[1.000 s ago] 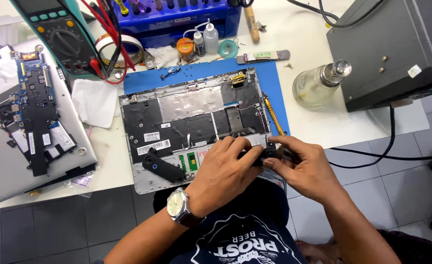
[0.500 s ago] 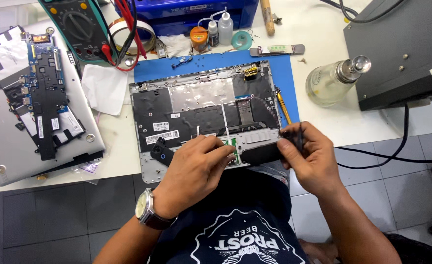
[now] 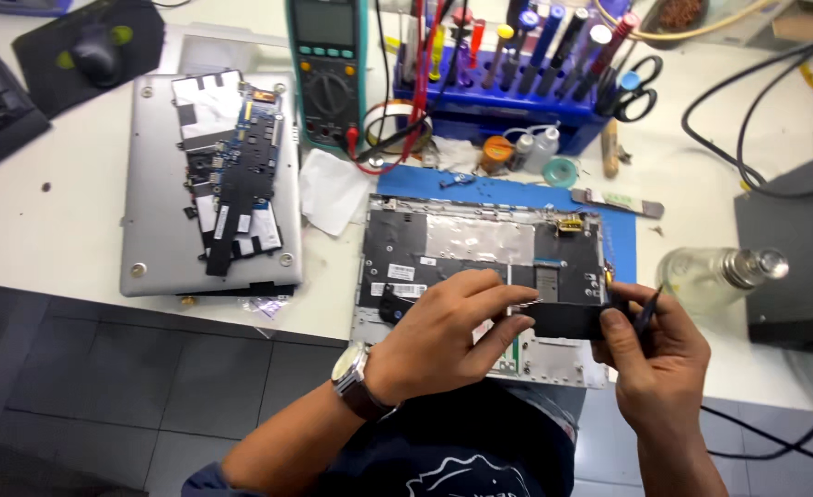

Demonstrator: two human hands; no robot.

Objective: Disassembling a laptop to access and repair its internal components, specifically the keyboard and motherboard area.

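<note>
On the blue mat at the desk edge, an opened laptop base is lying keyboard-side down with its insides showing. Both hands are working over its lower right corner. The left hand is pinching the near edge of a flat black part, probably a battery or speaker module, though that's hard to tell. The right hand is closed around the same part's right end, and it's also gripping a thin dark tool, maybe a spudger or tweezers.

What could go wrong, as I'm judging it: the part is sitting just above the exposed internals, so if a ribbon or connector is still attached underneath, pulling it up could tear it. The tool tip is hovering close to the board too, so a slip could be scratching something. That glass bottle is standing near the right hand, and an elbow bump could be knocking it over.

Off to the left, the laptop's motherboard is resting on the silver cover, well apart from the hands.
</note>
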